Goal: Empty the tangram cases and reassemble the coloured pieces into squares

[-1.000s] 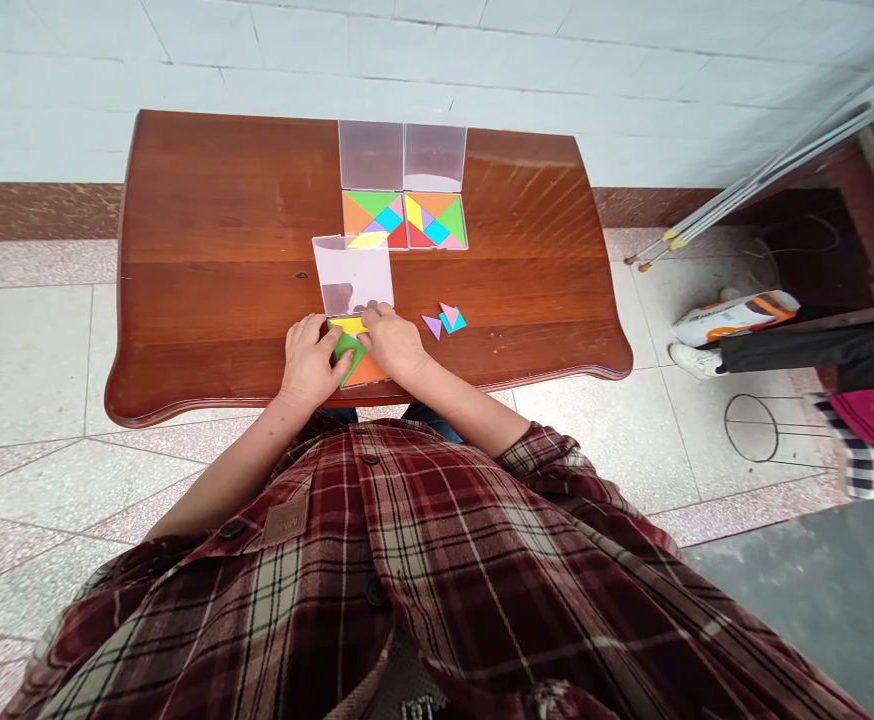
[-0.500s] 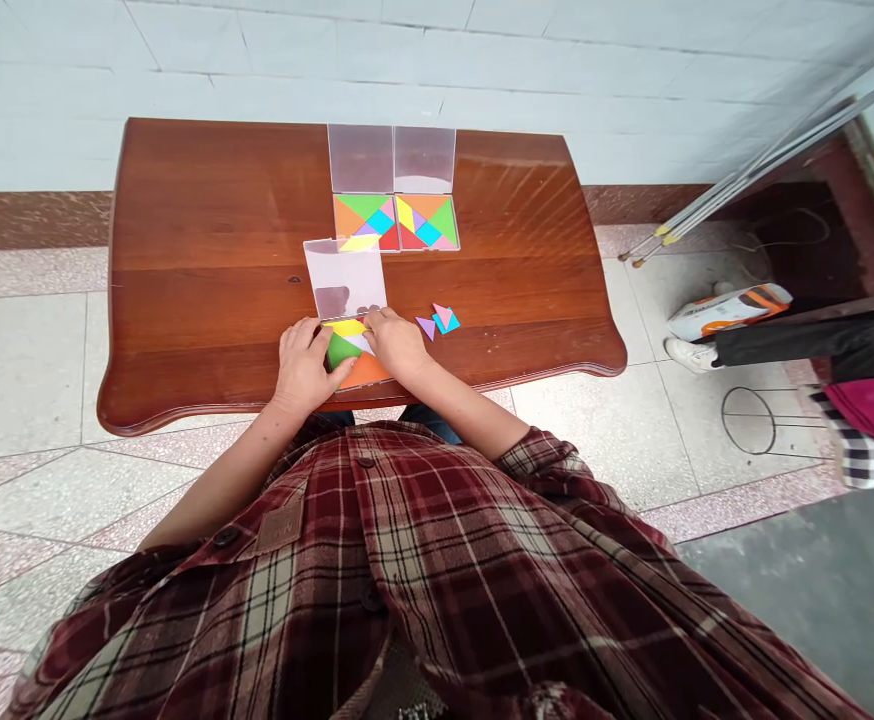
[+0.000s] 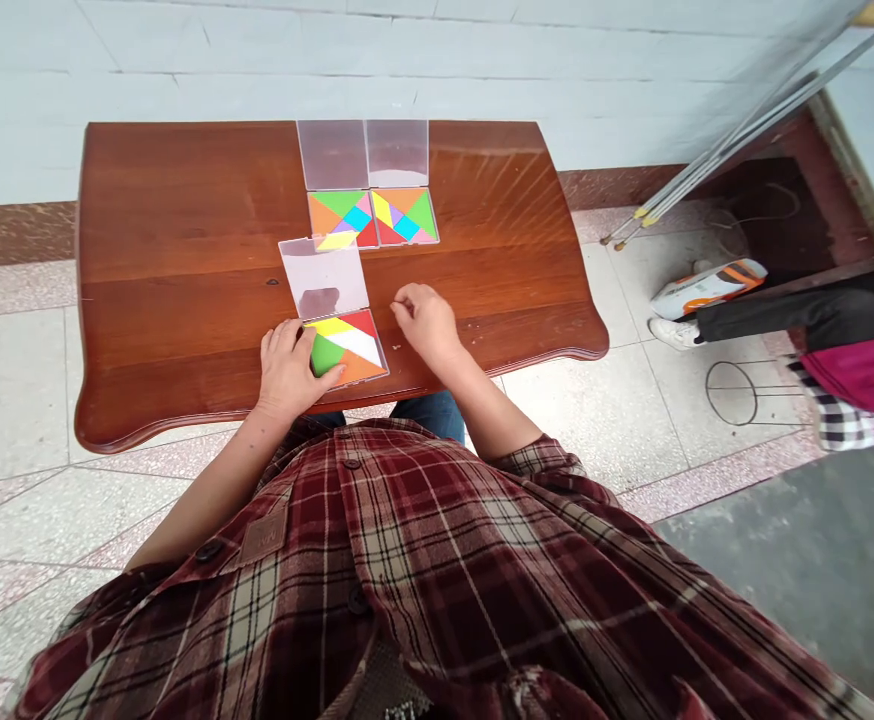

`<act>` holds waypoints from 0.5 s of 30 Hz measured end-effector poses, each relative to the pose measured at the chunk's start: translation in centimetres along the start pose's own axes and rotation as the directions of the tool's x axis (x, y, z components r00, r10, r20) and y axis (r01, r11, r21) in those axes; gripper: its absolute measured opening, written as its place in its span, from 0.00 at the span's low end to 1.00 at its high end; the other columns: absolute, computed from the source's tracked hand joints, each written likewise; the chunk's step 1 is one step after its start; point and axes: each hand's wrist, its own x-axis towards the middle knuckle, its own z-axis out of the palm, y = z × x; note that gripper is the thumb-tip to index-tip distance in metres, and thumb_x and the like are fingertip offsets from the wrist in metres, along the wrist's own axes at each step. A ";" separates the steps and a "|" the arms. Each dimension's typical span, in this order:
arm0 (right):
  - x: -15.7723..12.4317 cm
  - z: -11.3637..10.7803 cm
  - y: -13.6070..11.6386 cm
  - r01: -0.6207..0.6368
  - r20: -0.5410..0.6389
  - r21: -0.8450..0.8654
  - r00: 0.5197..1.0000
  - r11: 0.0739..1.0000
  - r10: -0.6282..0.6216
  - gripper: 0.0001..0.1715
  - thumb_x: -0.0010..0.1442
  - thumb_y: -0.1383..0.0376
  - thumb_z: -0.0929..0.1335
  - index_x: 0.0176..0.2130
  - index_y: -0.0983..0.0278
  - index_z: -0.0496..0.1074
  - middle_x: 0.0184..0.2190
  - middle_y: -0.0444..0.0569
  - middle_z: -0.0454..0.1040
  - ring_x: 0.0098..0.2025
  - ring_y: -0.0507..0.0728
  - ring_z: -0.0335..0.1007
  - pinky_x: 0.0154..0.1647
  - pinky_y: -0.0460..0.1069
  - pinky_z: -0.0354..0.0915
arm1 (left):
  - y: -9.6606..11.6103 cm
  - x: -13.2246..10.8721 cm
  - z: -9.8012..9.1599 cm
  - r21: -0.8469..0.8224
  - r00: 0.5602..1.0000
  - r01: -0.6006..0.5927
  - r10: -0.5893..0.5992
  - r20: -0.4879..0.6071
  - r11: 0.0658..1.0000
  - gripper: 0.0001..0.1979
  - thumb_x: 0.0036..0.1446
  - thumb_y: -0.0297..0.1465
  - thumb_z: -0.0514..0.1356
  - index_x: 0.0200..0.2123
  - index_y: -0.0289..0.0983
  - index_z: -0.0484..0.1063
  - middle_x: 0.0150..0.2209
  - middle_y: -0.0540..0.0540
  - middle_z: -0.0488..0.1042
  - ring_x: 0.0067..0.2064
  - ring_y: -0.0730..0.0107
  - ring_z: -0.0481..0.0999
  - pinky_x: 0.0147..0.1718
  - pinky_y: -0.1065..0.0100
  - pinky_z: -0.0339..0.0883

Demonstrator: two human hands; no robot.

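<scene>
A small open tangram case (image 3: 383, 362) lies near the front edge of the wooden table, its clear lid (image 3: 324, 280) folded back. In it are a yellow parallelogram (image 3: 330, 327), a red triangle (image 3: 364, 321), a green triangle (image 3: 324, 354) and an orange triangle (image 3: 358, 369), with a white bare strip (image 3: 358, 345) between them. My left hand (image 3: 287, 370) grips the case's left side, thumb over the lower edge. To the right of the case, my right hand (image 3: 429, 322) is down at the tabletop with fingers curled together; whatever is under or in them is hidden.
Two filled tangram cases (image 3: 339, 218) with lids open stand side by side farther back on the wooden table (image 3: 182, 300). A wall is behind the table. To the right are crutches (image 3: 677, 185), a bag (image 3: 707, 288), a wire ring stand (image 3: 732, 393) and another person's leg (image 3: 782, 315).
My right hand has left the case and moved right, over the spot where the loose purple, pink and blue pieces lay. My left hand stays on the case. The view has shifted slightly.
</scene>
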 end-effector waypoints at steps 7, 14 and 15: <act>-1.2 -1.6 4.6 -0.142 0.005 0.000 0.990 0.990 0.142 0.12 0.64 0.66 0.61 0.43 0.64 0.72 0.41 0.53 0.76 0.43 0.57 0.70 0.44 0.49 0.62 | -0.4 0.2 0.1 -0.004 1.000 -0.007 0.007 -0.020 1.000 0.29 0.51 0.48 0.61 0.51 0.38 0.69 0.56 0.34 0.68 0.59 0.42 0.65 0.59 0.45 0.57; -0.7 -1.5 4.7 -0.165 -0.016 -0.020 0.986 0.986 0.165 0.17 0.63 0.69 0.60 0.47 0.65 0.72 0.46 0.56 0.73 0.46 0.60 0.69 0.47 0.52 0.64 | -1.0 0.2 0.5 -0.053 0.998 0.011 -0.014 -0.059 0.999 0.27 0.53 0.47 0.58 0.52 0.38 0.69 0.55 0.35 0.69 0.58 0.44 0.66 0.59 0.45 0.58; -0.5 -1.6 4.8 -0.178 -0.017 -0.026 0.984 0.984 0.177 0.18 0.62 0.69 0.60 0.47 0.65 0.72 0.46 0.57 0.73 0.46 0.61 0.69 0.47 0.53 0.65 | -1.0 0.2 0.5 -0.057 0.998 0.012 -0.015 -0.062 0.998 0.27 0.53 0.47 0.58 0.51 0.38 0.70 0.55 0.35 0.69 0.58 0.44 0.66 0.59 0.45 0.58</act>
